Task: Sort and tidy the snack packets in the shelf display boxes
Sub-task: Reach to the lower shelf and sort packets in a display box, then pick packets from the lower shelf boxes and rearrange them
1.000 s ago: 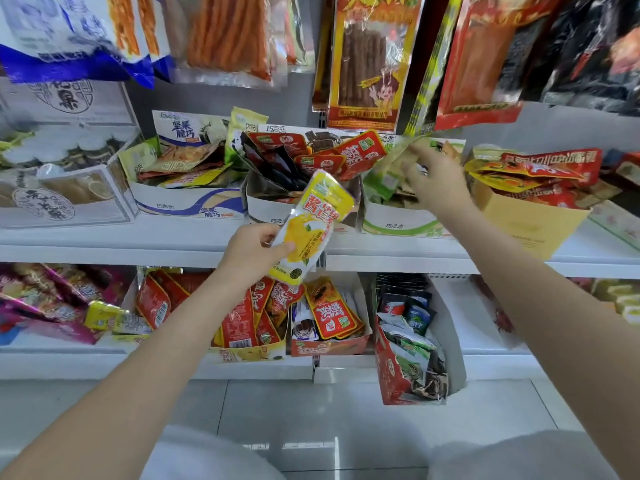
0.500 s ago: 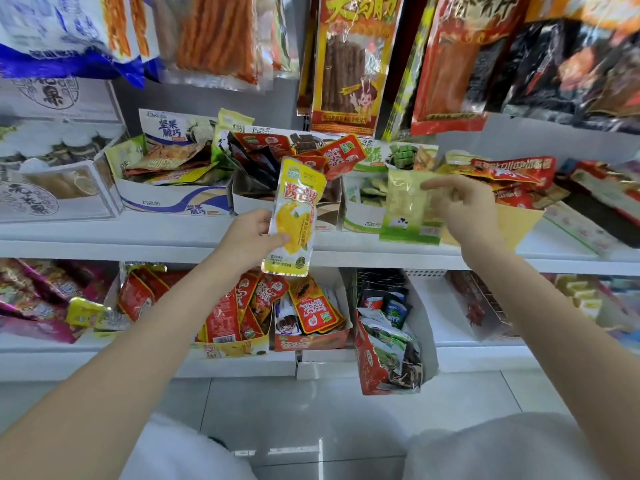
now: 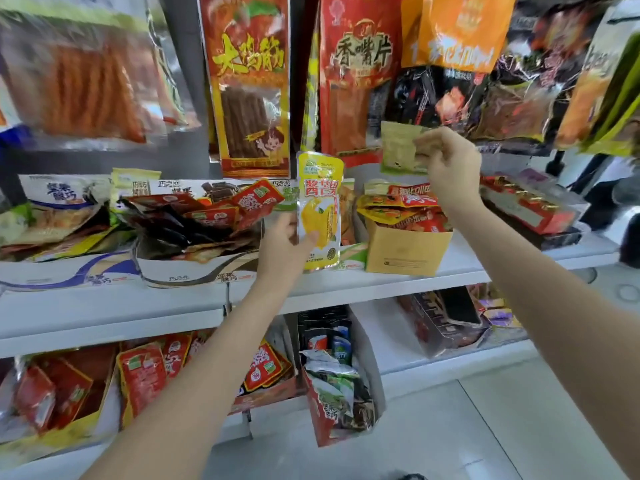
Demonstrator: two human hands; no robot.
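My left hand (image 3: pixel 282 245) grips the lower edge of a yellow snack packet (image 3: pixel 319 209), held upright in front of the middle shelf. My right hand (image 3: pixel 446 161) pinches a pale green packet (image 3: pixel 398 148), lifted above the brown cardboard box (image 3: pixel 405 251) that is full of red and yellow packets. Left of the yellow packet stands a white display box (image 3: pixel 194 271) heaped with red and dark packets. A further white box (image 3: pixel 62 275) at the far left holds beige and yellow packets.
Large snack bags (image 3: pixel 251 84) hang from hooks above the middle shelf (image 3: pixel 346 289). The lower shelf carries a box of red packets (image 3: pixel 138 379), a red box tipped forward over the edge (image 3: pixel 332 403) and a dark box (image 3: pixel 443 327). Tiled floor lies below at the right.
My right hand drew the green packet out of the display box and raised it up and to the right. My left hand has kept hold of the yellow packet. The view shifted rightwards.
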